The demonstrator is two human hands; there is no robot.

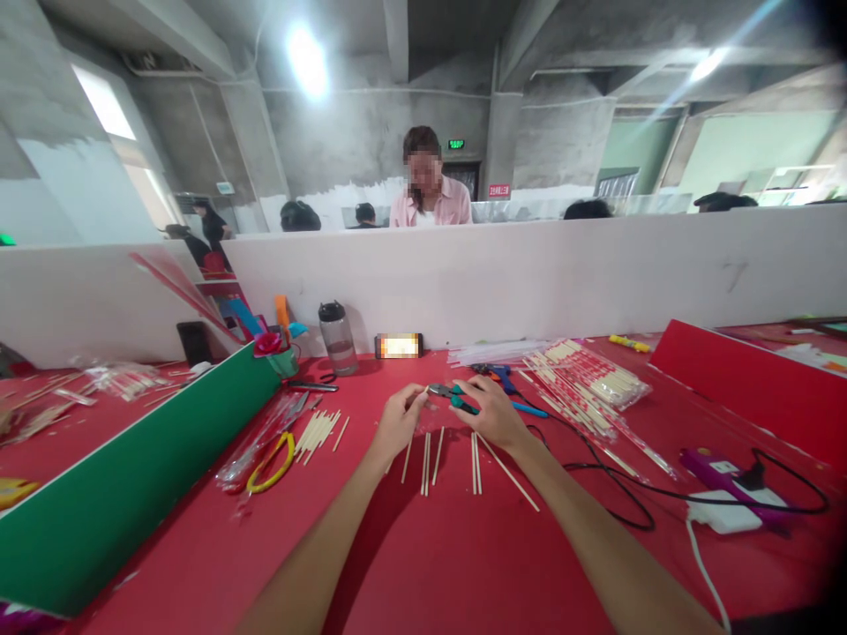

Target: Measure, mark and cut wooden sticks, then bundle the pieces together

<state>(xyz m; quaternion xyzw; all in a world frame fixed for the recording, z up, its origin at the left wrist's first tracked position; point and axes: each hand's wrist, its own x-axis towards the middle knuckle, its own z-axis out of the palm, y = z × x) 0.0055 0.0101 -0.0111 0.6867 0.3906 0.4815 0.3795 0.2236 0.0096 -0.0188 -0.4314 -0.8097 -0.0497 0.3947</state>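
My right hand [493,410] is wrapped around the green handles of a pair of pliers [442,390], whose jaws point left. Thumb and fingers of my left hand [402,423] are pinched together at the jaw tips; whatever they hold is too small to make out. Below the hands, several thin wooden sticks [427,463] lie on the red table in loose groups. One longer stick [509,474] slants under my right wrist. Just behind the right hand rests a blue glue gun [504,379], partly covered by the hand.
Left of my arms are cut sticks [318,432] and yellow-handled scissors [273,467]. A bottle [339,339] and phone [399,346] stand by the white partition [463,273]. Bagged sticks [588,379], a black cable [615,481] and a power strip [734,485] occupy the right. Someone stands beyond.
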